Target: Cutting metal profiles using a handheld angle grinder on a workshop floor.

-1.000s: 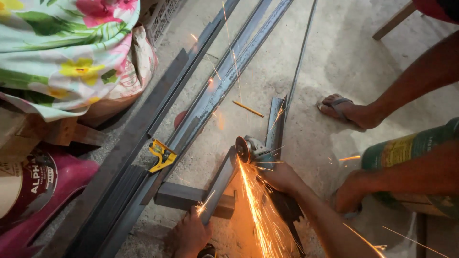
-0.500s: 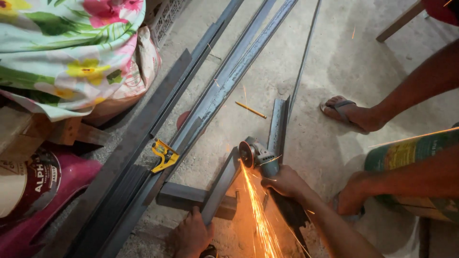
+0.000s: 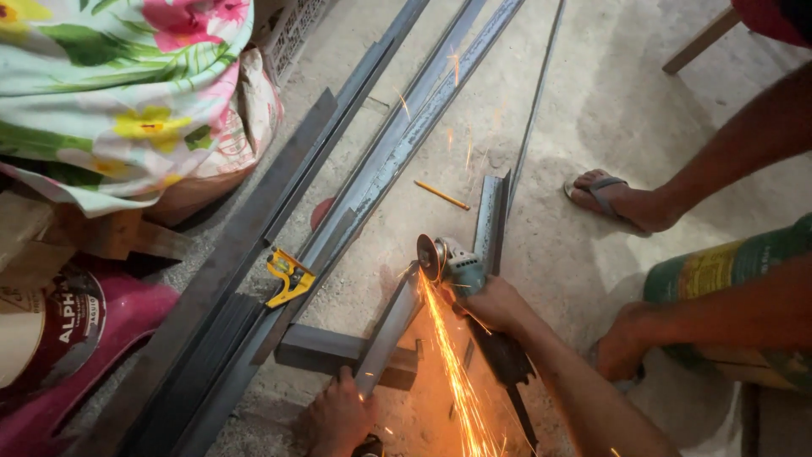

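My right hand (image 3: pixel 492 305) grips a teal angle grinder (image 3: pixel 452 264); its disc (image 3: pixel 428 258) touches a short steel angle bar (image 3: pixel 391 328) and throws orange sparks (image 3: pixel 457 381) toward me. My left hand (image 3: pixel 337 416) presses down on the near end of that bar, which rests across a dark steel block (image 3: pixel 317 349) on the concrete floor. A second short angle piece (image 3: pixel 491 213) lies just beyond the grinder.
Long steel bars (image 3: pixel 372 161) run diagonally across the floor, with a yellow square tool (image 3: pixel 288 276) on them. A pencil (image 3: pixel 441 195) lies on the concrete. Another person's sandalled foot (image 3: pixel 622 201) and arm (image 3: pixel 727 305) are at right. A floral cloth (image 3: pixel 118 93) covers sacks at left, beside a pink container (image 3: pixel 76 338).
The grinder and my right hand have shifted slightly toward me along the bar, and the spark stream now falls more straight down. The view has drifted a little.
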